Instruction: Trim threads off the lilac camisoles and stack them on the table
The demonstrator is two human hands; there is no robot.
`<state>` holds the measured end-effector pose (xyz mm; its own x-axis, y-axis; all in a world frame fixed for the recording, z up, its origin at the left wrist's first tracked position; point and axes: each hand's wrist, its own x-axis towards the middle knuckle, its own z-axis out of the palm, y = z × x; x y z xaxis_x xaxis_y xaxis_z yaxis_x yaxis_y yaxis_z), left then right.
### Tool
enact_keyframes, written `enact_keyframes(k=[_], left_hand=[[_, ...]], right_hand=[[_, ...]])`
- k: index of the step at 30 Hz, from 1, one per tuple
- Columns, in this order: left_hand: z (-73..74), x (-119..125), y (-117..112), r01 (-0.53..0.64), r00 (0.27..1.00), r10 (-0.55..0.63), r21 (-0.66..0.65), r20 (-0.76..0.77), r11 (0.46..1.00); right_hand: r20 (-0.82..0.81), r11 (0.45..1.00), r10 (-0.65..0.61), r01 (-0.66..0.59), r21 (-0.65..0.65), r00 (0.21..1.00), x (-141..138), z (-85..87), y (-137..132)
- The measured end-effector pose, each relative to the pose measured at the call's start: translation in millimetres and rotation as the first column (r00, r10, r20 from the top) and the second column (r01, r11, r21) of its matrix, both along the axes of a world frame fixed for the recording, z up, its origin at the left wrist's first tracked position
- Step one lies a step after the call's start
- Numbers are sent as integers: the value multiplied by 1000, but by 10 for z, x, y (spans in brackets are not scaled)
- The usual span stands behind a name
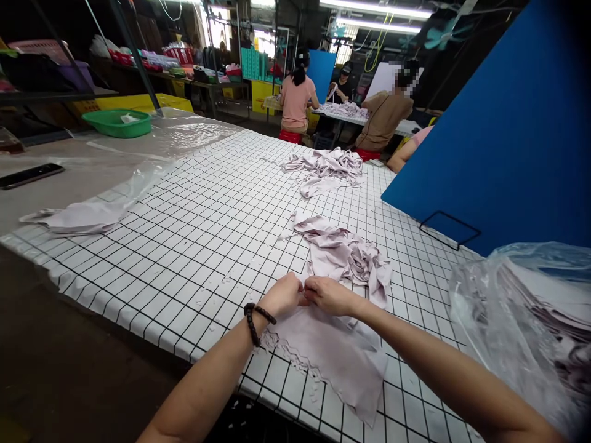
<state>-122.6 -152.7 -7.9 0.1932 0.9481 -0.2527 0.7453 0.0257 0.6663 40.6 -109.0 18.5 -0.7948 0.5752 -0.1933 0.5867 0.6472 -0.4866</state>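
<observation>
A pale lilac fabric piece [330, 351] with a wavy edge lies on the checked tabletop [203, 227] in front of me. At its upper end, my left hand [285, 294] pinches the cloth, its wrist wearing dark beaded bracelets. Pressed close beside it, my right hand [330, 295] grips the same cloth with bent fingers. The fingertips meet, and what lies exactly between them is hidden. Just beyond my hands spreads a crumpled heap of the same fabric [348, 252]. Small pale scraps [226, 280] are scattered to the left and along the wavy edge.
Farther back lies another fabric heap [327, 165]. A flat stack [87, 218] and a phone [31, 176] lie left, near a green basin [117, 123]. On the right stand a blue board [498, 141] and a plastic bag of fabric [521, 332]. Several people sit beyond the table.
</observation>
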Motion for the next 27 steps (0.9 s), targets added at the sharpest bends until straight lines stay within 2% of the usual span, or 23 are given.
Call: enact_keyframes(k=[7, 18, 21, 27], left_hand=[[2, -6, -14, -2, 1000, 1, 23, 14, 1000], [-49, -16, 2, 44, 999, -45, 52, 17, 998], [-31, -13, 2, 25, 1000, -25, 34, 16, 999], [-46, -19, -2, -13, 999, 12, 19, 35, 1000]], right_hand=[[-10, 1000, -5, 5, 20, 1000, -7, -29, -4], [95, 992, 83, -91, 82, 992, -48, 21, -32], [127, 987, 118, -131, 97, 985, -31, 39, -14], [94, 988, 87, -98, 118, 992, -9, 19, 38]])
